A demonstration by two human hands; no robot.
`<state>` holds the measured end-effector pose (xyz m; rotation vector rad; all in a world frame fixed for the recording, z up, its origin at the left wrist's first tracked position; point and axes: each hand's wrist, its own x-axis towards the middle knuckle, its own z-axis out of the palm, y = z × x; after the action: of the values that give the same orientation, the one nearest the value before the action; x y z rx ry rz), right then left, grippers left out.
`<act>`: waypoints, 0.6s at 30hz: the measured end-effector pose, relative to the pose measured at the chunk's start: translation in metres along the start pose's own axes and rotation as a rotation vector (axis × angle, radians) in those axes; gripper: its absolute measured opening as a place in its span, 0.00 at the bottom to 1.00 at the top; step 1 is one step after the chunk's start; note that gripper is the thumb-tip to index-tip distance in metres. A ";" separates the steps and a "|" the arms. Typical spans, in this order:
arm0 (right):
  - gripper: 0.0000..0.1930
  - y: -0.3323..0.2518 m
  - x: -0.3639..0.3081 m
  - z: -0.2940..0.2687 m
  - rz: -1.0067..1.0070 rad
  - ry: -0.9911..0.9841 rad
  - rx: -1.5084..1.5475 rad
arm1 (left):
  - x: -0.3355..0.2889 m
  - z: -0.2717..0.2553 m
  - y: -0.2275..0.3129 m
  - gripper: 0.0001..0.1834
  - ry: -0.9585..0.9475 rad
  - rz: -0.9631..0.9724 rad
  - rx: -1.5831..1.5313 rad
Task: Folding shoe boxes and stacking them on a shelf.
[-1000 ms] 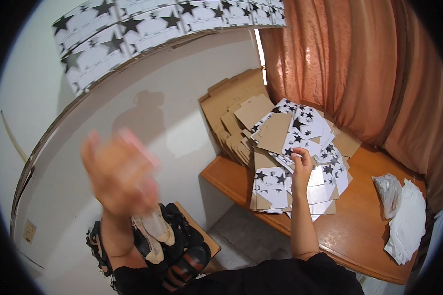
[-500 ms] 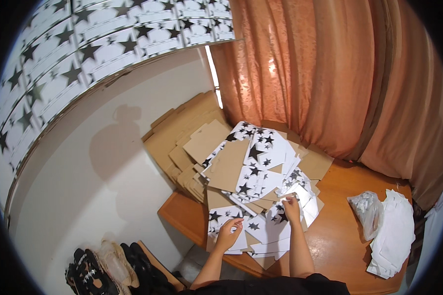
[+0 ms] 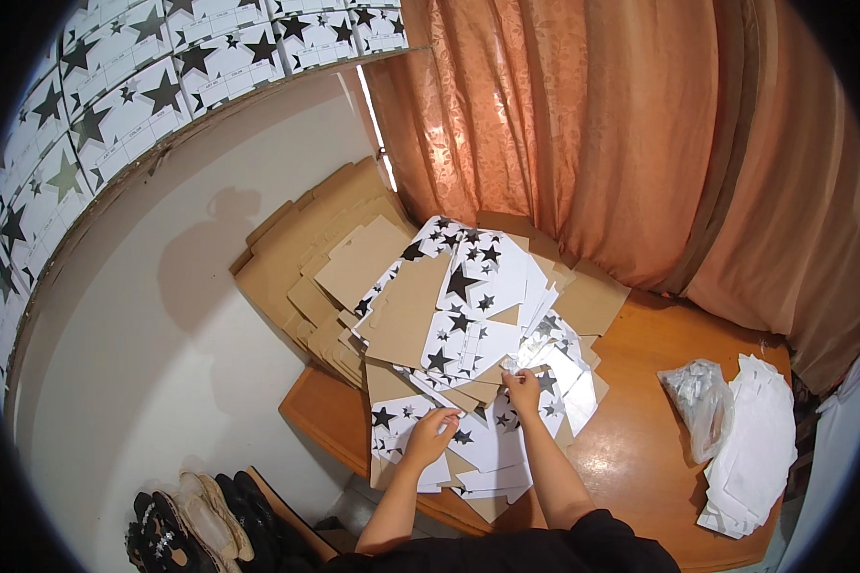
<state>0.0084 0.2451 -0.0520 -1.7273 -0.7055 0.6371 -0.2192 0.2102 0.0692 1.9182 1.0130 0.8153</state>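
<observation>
A loose pile of flat cardboard box blanks (image 3: 411, 315), brown on one face and white with black stars on the other, covers the left part of a wooden table. My left hand (image 3: 432, 437) is over the near part of the pile, its fingers closed together at the edge of a star-printed blank (image 3: 463, 454); what they hold is hidden. Farther right, my right hand (image 3: 523, 392) has its fingers pinched next to a small shiny patch on the pile. Whatever lies between its fingertips is too small to make out.
At the table's (image 3: 631, 401) right end lie a clear plastic bag (image 3: 702, 401) and a stack of white paper sheets (image 3: 750, 449). Star-printed boxes (image 3: 162, 86) are stacked at upper left. Shoes (image 3: 201, 516) stand at lower left. An orange curtain (image 3: 631, 143) hangs behind.
The view has shifted, moving the scene slightly left. My right hand has moved a little closer to my left, and a shiny patch now shows beside its fingertips.
</observation>
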 end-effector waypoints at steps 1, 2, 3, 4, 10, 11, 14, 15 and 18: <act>0.19 -0.003 -0.003 0.002 0.002 -0.008 -0.002 | 0.000 0.000 0.002 0.14 0.022 0.004 0.063; 0.18 -0.006 -0.007 0.003 0.017 0.007 0.008 | 0.001 0.002 0.000 0.14 0.024 -0.002 0.063; 0.18 -0.006 -0.009 0.002 0.030 0.030 0.019 | 0.006 0.006 -0.001 0.17 0.062 0.033 0.213; 0.16 -0.005 -0.010 0.000 0.044 0.018 -0.024 | 0.011 0.012 -0.002 0.20 0.098 0.070 0.361; 0.12 -0.036 -0.041 -0.015 -0.002 -0.109 0.280 | 0.048 0.044 0.016 0.29 0.148 0.208 0.748; 0.10 -0.044 -0.047 -0.020 0.147 -0.195 0.495 | 0.053 0.046 0.012 0.29 0.144 0.207 0.739; 0.07 -0.063 -0.057 -0.040 0.114 -0.276 0.488 | 0.064 0.045 0.001 0.29 0.016 0.311 0.812; 0.07 -0.068 -0.061 -0.047 0.118 -0.267 0.484 | 0.066 0.042 0.002 0.29 0.008 0.313 0.804; 0.12 -0.075 -0.077 -0.070 0.334 -0.372 0.619 | 0.063 0.028 0.009 0.26 0.075 0.552 0.745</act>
<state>-0.0035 0.1597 0.0422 -1.1595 -0.4007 1.2826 -0.1639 0.2514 0.0746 2.9070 0.9078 0.8827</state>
